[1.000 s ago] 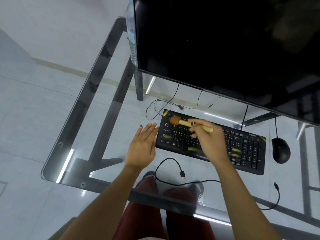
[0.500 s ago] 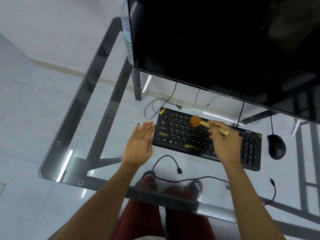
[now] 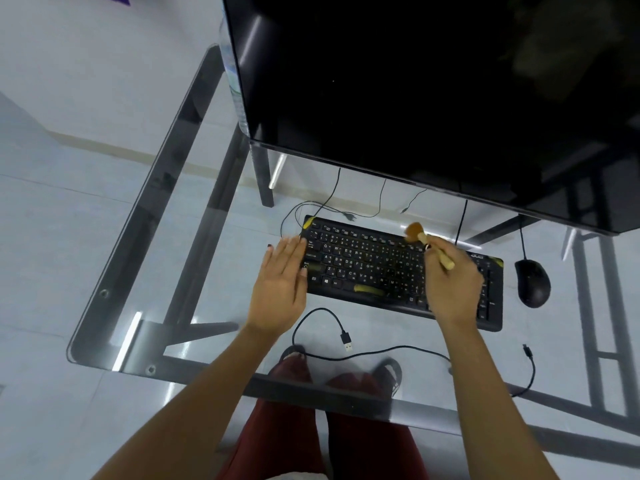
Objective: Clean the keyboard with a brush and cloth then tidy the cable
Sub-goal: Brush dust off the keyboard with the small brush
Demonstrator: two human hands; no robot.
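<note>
Black keyboard (image 3: pixel 388 271) on the glass worktop (image 3: pixel 145 237), brush (image 3: pixel 427 242) at its top row.

Right hand (image 3: pixel 452 289) grips the wooden brush handle, fingers clamped round it, with the orange bristles at the keyboard's far edge right of centre. Left hand (image 3: pixel 280 289) lies flat, fingers straight and together, touching the keyboard's left end. A loose black cable (image 3: pixel 381 351) curls on the worktop just in front of the keyboard. A mouse (image 3: pixel 532 284) sits to the right, a dark monitor (image 3: pixel 433 98) behind.
</note>
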